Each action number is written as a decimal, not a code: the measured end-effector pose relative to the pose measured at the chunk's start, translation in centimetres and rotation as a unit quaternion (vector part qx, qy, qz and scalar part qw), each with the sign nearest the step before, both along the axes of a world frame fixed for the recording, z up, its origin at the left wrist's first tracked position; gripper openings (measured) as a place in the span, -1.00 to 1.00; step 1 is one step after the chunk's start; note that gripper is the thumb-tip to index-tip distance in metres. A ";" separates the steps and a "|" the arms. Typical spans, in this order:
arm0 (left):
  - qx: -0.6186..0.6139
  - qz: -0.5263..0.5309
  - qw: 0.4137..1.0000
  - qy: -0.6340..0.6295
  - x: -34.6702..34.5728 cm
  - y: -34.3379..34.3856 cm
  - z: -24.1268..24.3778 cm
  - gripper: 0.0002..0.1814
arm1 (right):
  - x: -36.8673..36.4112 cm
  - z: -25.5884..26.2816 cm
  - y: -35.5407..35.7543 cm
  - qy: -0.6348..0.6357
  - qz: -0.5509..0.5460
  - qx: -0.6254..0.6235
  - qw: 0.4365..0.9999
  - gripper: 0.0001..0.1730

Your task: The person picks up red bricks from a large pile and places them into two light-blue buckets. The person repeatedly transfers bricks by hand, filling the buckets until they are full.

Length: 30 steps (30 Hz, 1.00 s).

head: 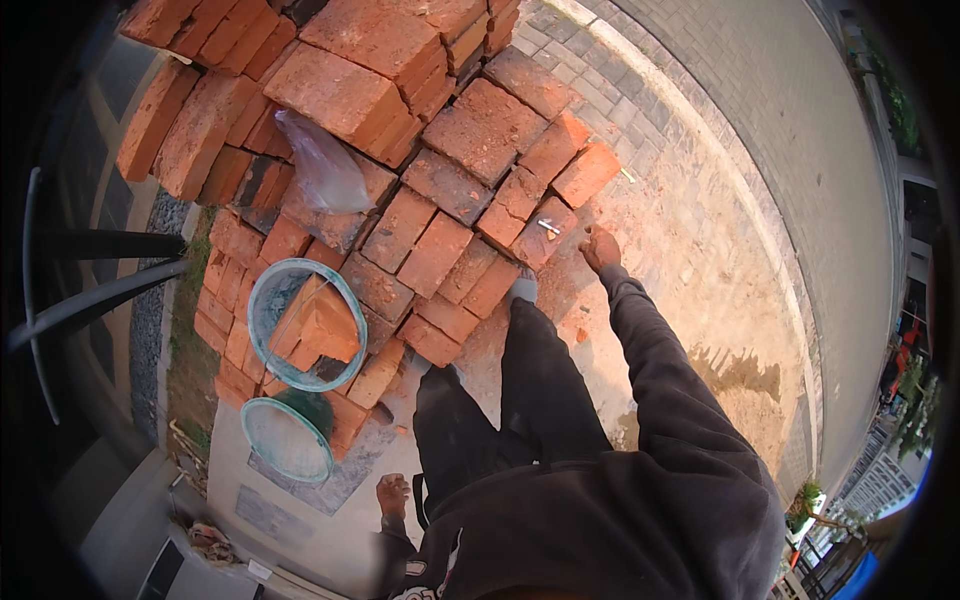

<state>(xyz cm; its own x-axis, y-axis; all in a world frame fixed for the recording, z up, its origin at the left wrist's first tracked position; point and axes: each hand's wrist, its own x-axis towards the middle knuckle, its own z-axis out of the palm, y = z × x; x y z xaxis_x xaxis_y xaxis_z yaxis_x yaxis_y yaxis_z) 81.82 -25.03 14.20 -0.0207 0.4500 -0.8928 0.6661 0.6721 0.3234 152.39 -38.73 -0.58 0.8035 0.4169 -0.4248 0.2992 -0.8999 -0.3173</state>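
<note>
My right hand (600,249) hangs over the ground beside the low end of a stack of red clay bricks (431,255). Its fingers are bent with a small gap between them, and nothing shows in them. Closest to it is a brick (536,244) with a small white stick-like object (548,226) lying on top. My left hand (393,495) is by my hip, fingers curled; its palm is hidden, and I see nothing held. Farther left, a green bucket (361,330) holding broken brick pieces (319,330) rests on the bricks. A second green bucket (311,412) lies tilted below it.
Taller brick piles (337,82) rise at the far side. A clear plastic bag (326,169) with pale contents lies on the bricks. My feet touch the stack's near edge. Sandy pavement (675,247) and a curb (750,180) run along the right; dark bars (112,292) stand left.
</note>
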 end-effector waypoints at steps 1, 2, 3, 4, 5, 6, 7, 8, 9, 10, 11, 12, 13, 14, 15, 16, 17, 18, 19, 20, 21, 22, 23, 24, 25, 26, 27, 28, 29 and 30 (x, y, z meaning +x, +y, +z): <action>-0.009 -0.021 0.999 0.025 0.7 -1.2 1.2 -0.82 | 2.0 -0.1 0.2 -0.020 -0.002 -0.006 1.000 -0.47; -0.003 -0.057 0.998 0.036 2.6 -2.2 3.0 -0.81 | 4.2 -0.8 -0.1 -0.043 -0.004 -0.004 0.999 -0.47; 0.003 -0.093 0.994 0.049 4.1 -2.9 4.4 -0.81 | 6.5 -1.5 -0.6 -0.064 -0.007 -0.001 0.998 -0.46; 0.026 -0.139 0.989 0.031 3.6 -4.3 4.6 -0.81 | 8.2 -2.3 -0.3 -0.069 -0.013 -0.005 0.998 -0.45; 0.031 -0.165 0.985 0.045 3.1 -5.7 5.0 -0.82 | 9.8 -2.9 0.0 -0.074 -0.019 -0.011 0.997 -0.44; 0.036 -0.192 0.979 0.056 2.5 -7.2 5.3 -0.84 | 11.5 -3.5 0.1 -0.076 -0.025 -0.011 0.997 -0.45; 0.037 -0.200 0.977 0.063 2.6 -8.3 5.4 -0.83 | 13.2 -3.8 -0.1 -0.081 -0.033 -0.013 0.996 -0.45; 0.031 -0.201 0.977 0.070 2.7 -9.2 5.4 -0.83 | 14.7 -4.2 -0.2 -0.085 -0.041 -0.015 0.995 -0.45; 0.028 -0.195 0.977 0.078 2.8 -10.4 5.4 -0.83 | 16.2 -4.6 -0.2 -0.086 -0.038 -0.017 0.995 -0.46; 0.024 -0.188 0.978 0.084 2.9 -11.2 5.5 -0.83 | 17.5 -5.0 -0.1 -0.086 -0.036 -0.018 0.995 -0.47; 0.018 -0.177 0.980 0.091 3.0 -12.3 5.7 -0.83 | 18.6 -5.5 0.2 -0.087 -0.032 -0.020 0.996 -0.47; 0.017 -0.162 0.982 0.098 3.2 -13.3 6.1 -0.82 | 19.4 -5.4 1.3 -0.057 -0.034 -0.036 0.997 -0.41; 0.011 -0.149 0.984 0.099 3.4 -14.1 6.2 -0.82 | 20.2 -6.7 1.3 -0.069 -0.021 -0.026 0.997 -0.36; 0.008 -0.137 0.986 0.100 3.4 -14.9 6.4 -0.82 | 21.4 -7.7 1.2 -0.080 -0.005 -0.016 0.997 -0.32; 0.004 -0.122 0.987 0.103 3.3 -15.5 6.6 -0.82 | 22.4 -9.0 0.9 -0.088 0.014 -0.003 0.996 -0.27; 0.010 -0.098 0.989 0.109 3.3 -17.1 7.5 -0.81 | 22.6 -9.7 1.9 -0.069 0.014 -0.014 0.997 -0.27; 0.012 -0.089 0.989 0.115 2.8 -17.4 8.2 -0.81 | 22.7 -10.1 1.9 -0.044 0.013 -0.024 0.999 -0.28; 0.014 -0.076 0.990 0.118 2.5 -17.8 8.9 -0.81 | 23.6 -11.2 1.1 -0.023 0.021 -0.007 0.999 -0.30; 0.026 -0.065 0.992 0.109 6.1 -16.4 9.4 -0.81 | 24.8 -11.8 1.0 0.014 0.018 0.004 1.000 -0.29; 0.037 -0.173 0.973 0.150 10.1 -14.9 11.1 -0.78 | 25.3 -13.3 0.2 0.004 0.027 0.065 0.998 -0.30; 0.042 -0.114 0.984 0.129 9.0 -15.4 11.8 -0.73 | 25.3 -14.3 -0.4 0.045 0.029 0.060 0.997 -0.29; -0.062 -0.017 0.983 0.171 7.3 -14.7 10.2 -0.68 | 27.9 -16.4 -3.1 0.045 0.041 0.069 0.996 -0.31; -0.022 -0.004 0.990 0.142 6.7 -15.6 10.4 -0.65 | 26.9 -17.4 -2.8 0.054 0.045 0.066 0.995 -0.35; -0.016 -0.041 0.989 0.144 7.3 -15.3 10.4 -0.65 | 27.4 -18.0 -2.8 0.043 0.049 0.071 0.995 -0.36; -0.008 -0.076 0.987 0.144 8.2 -14.8 10.3 -0.65 | 28.4 -18.5 -3.2 0.027 0.051 0.072 0.996 -0.37; -0.012 -0.071 0.987 0.141 8.8 -14.9 10.1 -0.66 | 29.0 -19.1 -3.0 0.027 0.063 0.052 0.996 -0.37; -0.028 -0.052 0.987 0.147 8.4 -16.1 10.0 -0.67 | 29.2 -19.9 -2.3 0.029 0.077 0.033 0.996 -0.37; -0.044 -0.038 0.987 0.152 8.2 -16.9 9.9 -0.68 | 29.0 -20.2 -1.7 0.031 0.086 0.012 0.996 -0.36; -0.044 -0.002 0.988 0.150 8.0 -17.6 9.5 -0.69 | 28.9 -20.4 -1.3 0.049 0.076 0.019 0.996 -0.35; -0.045 0.029 0.987 0.149 8.1 -17.5 9.3 -0.69 | 28.4 -20.2 -1.3 0.070 0.060 0.024 0.995 -0.35</action>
